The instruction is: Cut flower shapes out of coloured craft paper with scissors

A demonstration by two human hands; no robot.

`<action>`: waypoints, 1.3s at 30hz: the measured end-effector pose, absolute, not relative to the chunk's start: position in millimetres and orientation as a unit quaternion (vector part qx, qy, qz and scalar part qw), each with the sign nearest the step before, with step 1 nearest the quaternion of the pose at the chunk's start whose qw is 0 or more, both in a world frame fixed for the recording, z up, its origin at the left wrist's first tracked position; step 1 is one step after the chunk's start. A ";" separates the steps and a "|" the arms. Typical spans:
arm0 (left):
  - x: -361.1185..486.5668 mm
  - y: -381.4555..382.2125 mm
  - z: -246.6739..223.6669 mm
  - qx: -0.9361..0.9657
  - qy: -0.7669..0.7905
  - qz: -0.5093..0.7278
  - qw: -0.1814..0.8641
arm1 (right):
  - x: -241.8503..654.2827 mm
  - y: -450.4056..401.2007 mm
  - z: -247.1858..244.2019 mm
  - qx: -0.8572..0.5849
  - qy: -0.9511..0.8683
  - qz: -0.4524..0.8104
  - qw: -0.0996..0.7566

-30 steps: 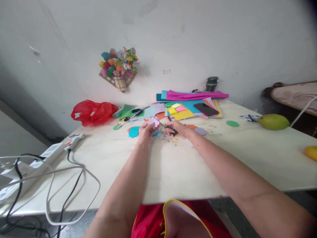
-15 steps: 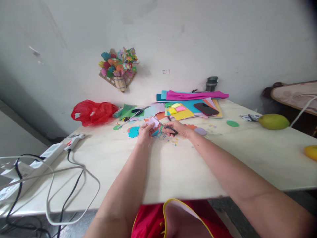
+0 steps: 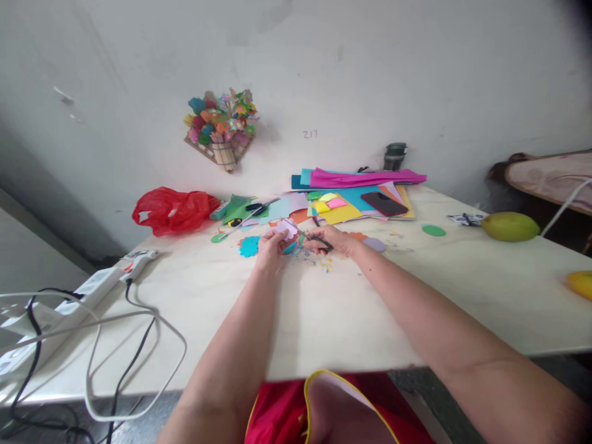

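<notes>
Between the fingers of my left hand is a small lilac paper piece with a scalloped edge. My right hand is closed on the dark handles of a pair of scissors, whose blades point left to the edge of the lilac paper. Whether the blades are parted is too small to tell. A blue scalloped paper piece lies left of my left hand. Under and around both hands are tiny coloured paper scraps. A lilac paper disc rests right of my right hand.
At the back lie coloured sheets, a phone and a second pair of scissors. A red plastic bag sits back left. A power strip with loose cables occupies the left edge. A green mango lies at right.
The lilac paper has turned slightly in my left hand against the scissor blades. Both arms stay in nearly the same place.
</notes>
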State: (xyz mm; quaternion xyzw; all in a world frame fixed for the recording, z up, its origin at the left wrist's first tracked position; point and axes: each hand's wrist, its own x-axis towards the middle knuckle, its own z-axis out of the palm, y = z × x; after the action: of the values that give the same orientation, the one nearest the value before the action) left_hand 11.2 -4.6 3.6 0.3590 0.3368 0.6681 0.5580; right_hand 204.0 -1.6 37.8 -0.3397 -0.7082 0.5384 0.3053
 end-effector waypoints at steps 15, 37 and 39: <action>19.3 -13.1 13.5 0.342 0.353 0.676 0.549 | 198.8 -4.1 38.7 -0.350 -0.676 0.550 0.343; 20.2 -12.7 8.1 0.403 0.352 0.618 0.576 | 192.6 -6.6 36.8 -0.366 -0.675 0.519 0.375; 19.6 -12.4 7.7 0.408 0.351 0.614 0.577 | 192.1 -6.6 36.3 -0.368 -0.671 0.521 0.377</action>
State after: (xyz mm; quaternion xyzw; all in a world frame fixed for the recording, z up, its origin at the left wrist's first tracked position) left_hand 19.6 -12.4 7.7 0.4085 0.3509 0.6143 0.5768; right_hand 192.1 -6.6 36.3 -0.3682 -0.6712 0.5213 0.3771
